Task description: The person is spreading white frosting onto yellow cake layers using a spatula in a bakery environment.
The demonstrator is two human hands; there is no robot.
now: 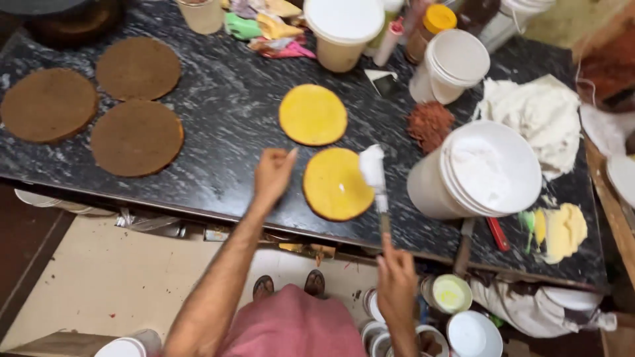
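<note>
Right hand [397, 281] grips spatula [378, 188], blade blurred, seemingly cream-laden, over yellow cake [336, 185].

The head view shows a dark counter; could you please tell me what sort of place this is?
Most likely a cake-making kitchen or small bakery. Round brown cake layers and yellow cake layers lie on the counter, beside a bucket of white cream. The right hand holds a cream-loaded spatula.

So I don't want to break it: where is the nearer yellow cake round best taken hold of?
Probably under the nearer yellow cake round's left edge, coming from the side of the left hand. It is a thin, flat disc, so it needs support beneath. The right hand holds a cream-loaded palette knife over its right edge.
</note>
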